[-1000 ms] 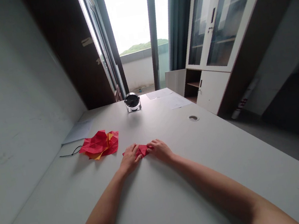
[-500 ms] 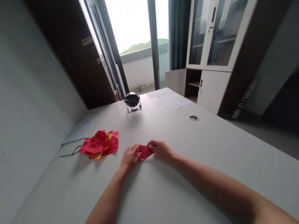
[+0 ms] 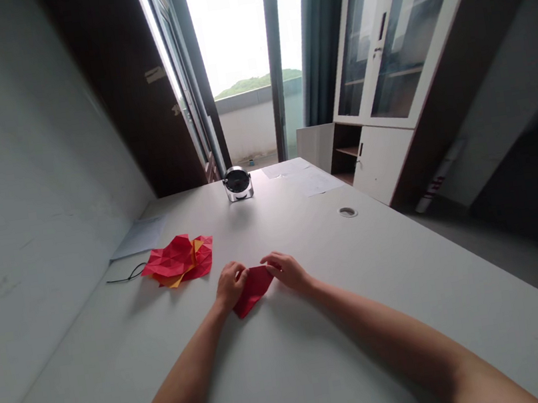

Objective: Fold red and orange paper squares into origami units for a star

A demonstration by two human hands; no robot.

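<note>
A small red sheet of paper (image 3: 251,290) lies on the white table (image 3: 318,329) in front of me, partly lifted and stretching toward me between my hands. My left hand (image 3: 229,285) pinches its left edge with the fingers curled. My right hand (image 3: 287,270) pinches its upper right corner with fingers closed. To the left lies a pile of creased red and orange papers (image 3: 179,260), apart from both hands.
A small round desk fan (image 3: 237,183) stands at the table's far end. White sheets (image 3: 314,182) lie far right, another sheet (image 3: 140,236) far left by the wall. A black cord (image 3: 126,275) lies beside the pile. A cable hole (image 3: 347,212) sits to the right.
The red paper between my hands has opened out from a small folded piece into a larger flap that reaches toward me. Both hands stayed almost in place.
</note>
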